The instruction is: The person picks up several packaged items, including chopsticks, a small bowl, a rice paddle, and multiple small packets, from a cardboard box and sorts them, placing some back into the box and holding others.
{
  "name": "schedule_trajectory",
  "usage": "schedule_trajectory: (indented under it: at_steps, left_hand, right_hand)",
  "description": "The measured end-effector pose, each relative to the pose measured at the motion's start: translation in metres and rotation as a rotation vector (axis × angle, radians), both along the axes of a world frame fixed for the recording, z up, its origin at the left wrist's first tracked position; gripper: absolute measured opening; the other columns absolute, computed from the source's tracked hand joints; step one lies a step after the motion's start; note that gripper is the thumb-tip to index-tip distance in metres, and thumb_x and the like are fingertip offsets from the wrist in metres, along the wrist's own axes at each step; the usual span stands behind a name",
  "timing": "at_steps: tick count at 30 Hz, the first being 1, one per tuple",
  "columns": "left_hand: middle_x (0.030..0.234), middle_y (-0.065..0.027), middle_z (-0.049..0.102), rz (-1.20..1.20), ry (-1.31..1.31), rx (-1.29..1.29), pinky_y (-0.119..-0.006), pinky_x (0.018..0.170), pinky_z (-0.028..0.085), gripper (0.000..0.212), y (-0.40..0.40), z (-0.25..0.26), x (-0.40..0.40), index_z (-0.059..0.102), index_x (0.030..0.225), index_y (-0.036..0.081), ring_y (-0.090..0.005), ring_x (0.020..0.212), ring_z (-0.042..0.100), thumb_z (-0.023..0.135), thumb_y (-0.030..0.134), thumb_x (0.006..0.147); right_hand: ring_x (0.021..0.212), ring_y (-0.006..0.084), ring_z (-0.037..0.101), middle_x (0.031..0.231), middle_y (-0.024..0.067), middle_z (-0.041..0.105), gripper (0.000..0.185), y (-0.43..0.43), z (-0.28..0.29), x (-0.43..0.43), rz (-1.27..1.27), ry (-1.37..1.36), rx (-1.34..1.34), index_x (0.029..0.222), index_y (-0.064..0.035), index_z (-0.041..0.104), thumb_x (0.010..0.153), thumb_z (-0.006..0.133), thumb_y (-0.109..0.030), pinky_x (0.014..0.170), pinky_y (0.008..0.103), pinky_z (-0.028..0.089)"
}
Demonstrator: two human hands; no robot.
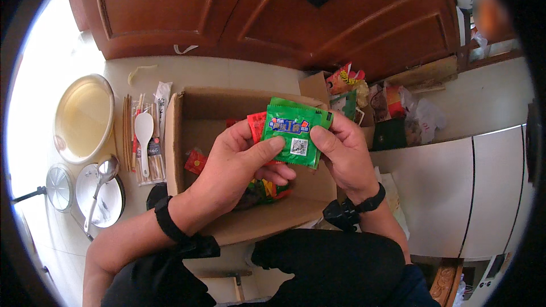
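Note:
Green foil packets (294, 130), one bearing writing and a printed code, are pinched between my left hand (239, 157) and my right hand (347, 149). Both thumbs press on the front packet. A red packet (257, 125) shows behind them at the left fingers. Below my hands stands an open cardboard box (213, 94). Inside it lie a small red packet (195, 162) near the left wall and colourful green and yellow packaging (266, 189), partly hidden by my left hand.
Left of the box are chopsticks (127, 132), a white rice paddle (145, 132), a round basin (83, 117), stacked plates (111, 209), a metal ladle (107, 168) and a mesh strainer (59, 187). Another box (313, 87) with packages stands behind right, before wooden cabinet doors (273, 13).

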State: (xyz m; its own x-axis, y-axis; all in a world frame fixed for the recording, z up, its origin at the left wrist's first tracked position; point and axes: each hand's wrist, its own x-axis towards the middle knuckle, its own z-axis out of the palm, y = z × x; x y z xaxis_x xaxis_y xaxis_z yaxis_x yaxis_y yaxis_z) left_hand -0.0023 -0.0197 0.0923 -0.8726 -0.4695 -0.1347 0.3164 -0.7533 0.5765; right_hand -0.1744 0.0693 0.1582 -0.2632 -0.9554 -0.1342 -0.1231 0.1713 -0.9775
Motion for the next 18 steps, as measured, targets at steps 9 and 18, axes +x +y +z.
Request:
schedule_trajectory:
  at_steps: [9, 18]
  left_hand:
    - [0.1, -0.0125, 0.069, -0.019, 0.055, 0.023, -0.03, 0.066, 0.06, 0.024, 0.0013, 0.0009, -0.0021, 0.056, 0.119, 0.002, -0.0193, 0.076, 0.07, 0.056, 0.011, 0.097]
    - [0.1, -0.0132, 0.069, 0.004, 0.061, -0.009, -0.029, 0.068, 0.06, 0.024, 0.0004, 0.0019, 0.0002, 0.056, 0.119, 0.001, -0.0203, 0.078, 0.071, 0.058, 0.01, 0.096]
  right_hand:
    - [0.089, 0.0053, 0.055, 0.1, 0.0, 0.063, 0.027, 0.0048, 0.0039, -0.0004, 0.019, 0.017, -0.061, 0.116, -0.0002, 0.059, 0.101, 0.052, -0.021, 0.08, 0.0236, 0.047]
    - [0.081, 0.0028, 0.051, 0.093, -0.0018, 0.061, 0.022, 0.0031, 0.0058, 0.0018, 0.021, 0.132, -0.107, 0.11, -0.0013, 0.06, 0.1, 0.054, -0.02, 0.071, 0.0202, 0.044]
